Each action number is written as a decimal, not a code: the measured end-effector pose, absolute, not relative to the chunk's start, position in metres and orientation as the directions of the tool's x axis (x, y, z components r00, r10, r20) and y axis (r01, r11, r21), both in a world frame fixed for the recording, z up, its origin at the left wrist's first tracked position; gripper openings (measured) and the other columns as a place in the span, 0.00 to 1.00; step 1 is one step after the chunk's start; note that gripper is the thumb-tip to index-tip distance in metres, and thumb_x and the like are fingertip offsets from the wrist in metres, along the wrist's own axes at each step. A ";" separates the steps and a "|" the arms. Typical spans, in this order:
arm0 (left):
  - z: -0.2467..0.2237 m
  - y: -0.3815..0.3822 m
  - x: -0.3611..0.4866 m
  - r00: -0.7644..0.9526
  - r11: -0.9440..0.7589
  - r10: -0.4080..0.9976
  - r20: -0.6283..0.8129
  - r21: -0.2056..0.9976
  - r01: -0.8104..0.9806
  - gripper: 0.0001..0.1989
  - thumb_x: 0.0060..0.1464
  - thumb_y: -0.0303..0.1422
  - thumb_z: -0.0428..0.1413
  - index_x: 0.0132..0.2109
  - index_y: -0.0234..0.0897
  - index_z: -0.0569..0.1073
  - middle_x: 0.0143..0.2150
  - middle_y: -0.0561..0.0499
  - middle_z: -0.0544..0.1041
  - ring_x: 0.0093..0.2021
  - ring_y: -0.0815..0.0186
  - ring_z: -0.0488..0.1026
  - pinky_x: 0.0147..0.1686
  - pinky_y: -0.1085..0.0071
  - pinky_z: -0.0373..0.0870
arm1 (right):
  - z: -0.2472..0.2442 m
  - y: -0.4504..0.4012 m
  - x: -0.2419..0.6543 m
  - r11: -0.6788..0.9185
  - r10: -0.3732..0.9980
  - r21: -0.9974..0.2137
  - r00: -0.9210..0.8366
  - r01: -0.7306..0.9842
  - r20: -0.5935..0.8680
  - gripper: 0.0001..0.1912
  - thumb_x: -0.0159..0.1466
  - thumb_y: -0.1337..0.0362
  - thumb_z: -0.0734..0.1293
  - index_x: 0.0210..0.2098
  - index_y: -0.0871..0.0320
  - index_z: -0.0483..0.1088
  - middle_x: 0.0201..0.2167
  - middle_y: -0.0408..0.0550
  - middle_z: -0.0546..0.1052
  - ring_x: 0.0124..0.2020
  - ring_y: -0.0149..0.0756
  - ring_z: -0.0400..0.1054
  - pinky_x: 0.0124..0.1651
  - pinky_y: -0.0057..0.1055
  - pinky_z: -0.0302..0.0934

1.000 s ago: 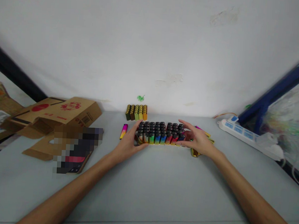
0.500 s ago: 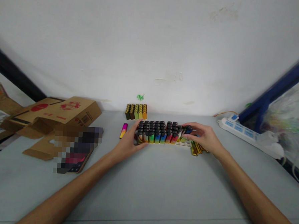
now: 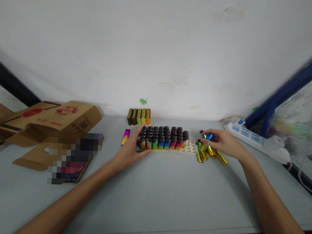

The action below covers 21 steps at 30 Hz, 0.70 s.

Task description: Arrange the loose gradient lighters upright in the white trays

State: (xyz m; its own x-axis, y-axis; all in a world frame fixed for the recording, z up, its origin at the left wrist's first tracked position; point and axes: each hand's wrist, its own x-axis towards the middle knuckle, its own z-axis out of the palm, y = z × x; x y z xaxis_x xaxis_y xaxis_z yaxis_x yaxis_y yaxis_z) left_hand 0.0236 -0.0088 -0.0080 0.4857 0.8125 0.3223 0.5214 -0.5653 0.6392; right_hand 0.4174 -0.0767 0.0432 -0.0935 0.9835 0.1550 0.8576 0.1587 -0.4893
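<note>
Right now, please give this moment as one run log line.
left hand: around left end of standing lighters | right hand: holding blue lighter at loose lighters | tray: holes showing, right end

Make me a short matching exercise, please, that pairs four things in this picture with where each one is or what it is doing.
Column one:
1. Left hand
2. Right hand
3. Power strip
4. Cardboard box

Column two:
A. On the right side of the table, beyond the loose lighters
B. Around the left end of the block of upright lighters
C. On the left side of the table, with red print showing
D. Holding a shiny blue lighter

Right pairs: 1-B, 2-D, 3-A, 4-C
</note>
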 end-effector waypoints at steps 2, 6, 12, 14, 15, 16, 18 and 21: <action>-0.008 -0.009 0.023 0.489 -0.571 0.809 0.327 0.634 0.521 0.49 0.55 0.38 0.66 0.76 0.40 0.49 0.71 0.40 0.67 0.71 0.48 0.66 0.71 0.49 0.63 | 0.042 -0.077 0.418 0.173 0.980 -0.424 -0.114 0.889 0.162 0.23 0.66 0.46 0.69 0.45 0.59 0.81 0.27 0.48 0.82 0.25 0.40 0.74 0.30 0.35 0.66; -0.008 -0.009 0.023 0.493 -0.570 0.809 0.322 0.635 0.522 0.49 0.55 0.38 0.66 0.76 0.40 0.49 0.72 0.39 0.67 0.71 0.47 0.65 0.71 0.47 0.62 | 0.040 -0.077 0.418 0.188 0.979 -0.399 -0.140 0.897 0.147 0.26 0.67 0.47 0.67 0.53 0.60 0.79 0.33 0.51 0.84 0.28 0.43 0.77 0.35 0.38 0.69; -0.007 -0.010 0.023 0.487 -0.556 0.817 0.307 0.642 0.528 0.48 0.56 0.38 0.66 0.75 0.40 0.49 0.72 0.39 0.67 0.71 0.49 0.66 0.71 0.49 0.63 | 0.035 -0.073 0.418 0.253 0.963 -0.382 -0.194 0.889 0.186 0.21 0.66 0.50 0.69 0.50 0.58 0.81 0.43 0.56 0.85 0.39 0.50 0.80 0.47 0.46 0.73; -0.007 -0.009 0.023 0.488 -0.558 0.816 0.310 0.642 0.526 0.49 0.55 0.39 0.66 0.76 0.40 0.49 0.72 0.39 0.66 0.71 0.49 0.66 0.71 0.49 0.63 | 0.033 -0.073 0.420 0.266 0.959 -0.388 -0.202 0.882 0.197 0.22 0.66 0.51 0.69 0.52 0.57 0.80 0.46 0.57 0.84 0.45 0.53 0.79 0.52 0.49 0.72; -0.007 -0.009 0.023 0.489 -0.560 0.815 0.311 0.641 0.525 0.49 0.55 0.39 0.66 0.76 0.40 0.49 0.72 0.39 0.66 0.71 0.49 0.66 0.71 0.49 0.62 | 0.032 -0.073 0.422 0.274 0.957 -0.395 -0.206 0.877 0.205 0.22 0.66 0.51 0.69 0.54 0.57 0.79 0.49 0.57 0.83 0.48 0.53 0.78 0.55 0.51 0.72; -0.008 -0.009 0.023 0.490 -0.562 0.814 0.313 0.640 0.524 0.49 0.56 0.39 0.66 0.76 0.40 0.49 0.72 0.39 0.66 0.71 0.49 0.66 0.71 0.49 0.62 | 0.031 -0.073 0.423 0.280 0.955 -0.409 -0.208 0.869 0.211 0.24 0.66 0.51 0.69 0.56 0.57 0.78 0.51 0.58 0.82 0.49 0.54 0.78 0.55 0.52 0.72; -0.008 -0.008 0.023 0.492 -0.567 0.811 0.317 0.636 0.523 0.49 0.56 0.40 0.66 0.76 0.40 0.49 0.72 0.39 0.66 0.71 0.49 0.66 0.71 0.50 0.63 | 0.031 -0.074 0.425 0.274 0.959 -0.463 -0.201 0.843 0.202 0.27 0.64 0.50 0.71 0.59 0.56 0.75 0.55 0.59 0.79 0.46 0.51 0.78 0.51 0.51 0.74; -0.009 -0.007 0.023 0.494 -0.571 0.808 0.321 0.632 0.524 0.50 0.55 0.39 0.66 0.76 0.41 0.48 0.71 0.39 0.67 0.71 0.49 0.65 0.71 0.50 0.63 | 0.031 -0.076 0.427 0.226 0.973 -0.553 -0.162 0.802 0.163 0.30 0.61 0.48 0.73 0.59 0.53 0.74 0.55 0.58 0.76 0.36 0.44 0.78 0.40 0.46 0.77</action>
State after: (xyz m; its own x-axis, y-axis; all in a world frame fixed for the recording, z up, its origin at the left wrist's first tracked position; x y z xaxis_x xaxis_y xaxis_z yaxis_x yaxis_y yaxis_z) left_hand 0.0229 -0.0074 -0.0092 0.4939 0.8083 0.3206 0.5242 -0.5709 0.6319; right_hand 0.4273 -0.0761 0.0309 -0.1624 0.9733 0.1625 0.8019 0.2261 -0.5531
